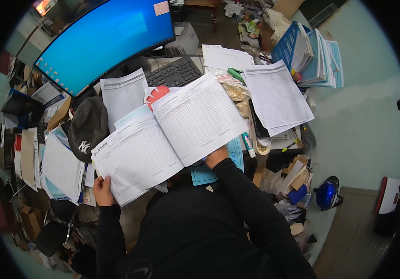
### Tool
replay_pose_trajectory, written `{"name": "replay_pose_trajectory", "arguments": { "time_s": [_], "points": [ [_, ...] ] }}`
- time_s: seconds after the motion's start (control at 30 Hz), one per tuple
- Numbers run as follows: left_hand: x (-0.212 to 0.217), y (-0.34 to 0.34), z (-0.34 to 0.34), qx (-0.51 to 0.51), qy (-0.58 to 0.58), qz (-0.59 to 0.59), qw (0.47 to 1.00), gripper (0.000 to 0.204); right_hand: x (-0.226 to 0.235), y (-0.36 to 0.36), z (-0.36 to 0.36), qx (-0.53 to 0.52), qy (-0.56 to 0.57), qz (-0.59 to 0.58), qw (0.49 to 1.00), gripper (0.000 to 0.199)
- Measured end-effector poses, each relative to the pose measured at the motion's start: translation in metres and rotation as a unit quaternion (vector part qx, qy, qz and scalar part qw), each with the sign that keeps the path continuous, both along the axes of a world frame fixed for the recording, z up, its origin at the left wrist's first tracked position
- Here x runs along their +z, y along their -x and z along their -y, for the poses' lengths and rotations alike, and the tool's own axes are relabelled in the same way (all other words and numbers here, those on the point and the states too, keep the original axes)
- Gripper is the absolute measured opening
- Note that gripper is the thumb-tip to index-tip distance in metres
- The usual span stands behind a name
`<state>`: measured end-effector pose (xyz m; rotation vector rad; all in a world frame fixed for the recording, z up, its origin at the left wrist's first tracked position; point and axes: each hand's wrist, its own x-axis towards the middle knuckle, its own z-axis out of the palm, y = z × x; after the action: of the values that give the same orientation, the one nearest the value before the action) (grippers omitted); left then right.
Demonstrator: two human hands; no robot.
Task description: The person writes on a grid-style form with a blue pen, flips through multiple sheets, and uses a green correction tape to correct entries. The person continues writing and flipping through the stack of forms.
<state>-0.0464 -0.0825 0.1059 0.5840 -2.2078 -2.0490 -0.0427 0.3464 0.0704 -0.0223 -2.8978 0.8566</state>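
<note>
The open ledger point(170, 139), a wide booklet of printed tables, is held spread to 2 facing pages above the cluttered desk, in front of the person's chest. The left hand point(102, 191) is closed around the ledger's lower-left corner, thumb on top of the page and fingers curled beneath. The right hand point(216, 156) grips the lower edge of the right page; its fingers go under the paper, so how tightly they fold I cannot tell. As a judgement, the work is at a reading or checking stage: the ledger is already open, with no pen in either hand, and several loose sheets around it appear not yet taken up.

Just behind the ledger's top edge lies a red hand-shaped item point(156, 93), and beyond that a black keyboard point(174, 72) under a curved monitor point(107, 39) showing a blue screen. Left of the ledger sits a dark cap point(88, 128), with a stack of papers point(63, 167) further left. Right of the ledger, a loose table sheet point(276, 97) overlaps plastic bags, with a pile of blue-edged folders point(314, 56) beyond. Under the ledger's right page, a light-blue card point(204, 174) shows. Well to the right, on the floor, is a blue helmet point(326, 193).
</note>
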Motion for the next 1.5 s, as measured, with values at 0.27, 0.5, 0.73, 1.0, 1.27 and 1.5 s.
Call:
{"name": "replay_pose_trajectory", "arguments": {
  "time_s": [0.27,0.5,0.73,1.0,1.27,1.5],
  "points": [
    [0.003,0.003,0.007,-0.022,0.035,-0.002,0.999,0.015,0.058,-0.017,0.060,0.114,0.099,-0.027,0.988,0.054],
    [-0.005,0.000,0.018,-0.026,0.035,-0.002,0.999,0.018,0.098,-0.011,0.083,0.228,0.307,-0.121,0.916,0.055],
    [0.035,0.004,-0.014,-0.031,0.051,0.010,0.998,0.050,0.111,-0.014,0.105,0.232,0.402,-0.068,0.883,0.034],
    [0.014,-0.011,-0.013,0.013,-0.043,0.002,0.999,0.019,0.090,0.002,0.097,0.103,0.165,-0.150,0.969,0.053],
    [0.025,-0.015,-0.024,0.020,-0.086,-0.042,0.995,0.028,0.067,0.017,0.098,0.095,0.112,-0.029,0.989,0.064],
    [0.038,-0.011,-0.033,0.044,-0.145,-0.031,0.988,0.040,0.059,0.020,0.079,-0.009,0.169,-0.012,0.985,0.043]
  ]
}}
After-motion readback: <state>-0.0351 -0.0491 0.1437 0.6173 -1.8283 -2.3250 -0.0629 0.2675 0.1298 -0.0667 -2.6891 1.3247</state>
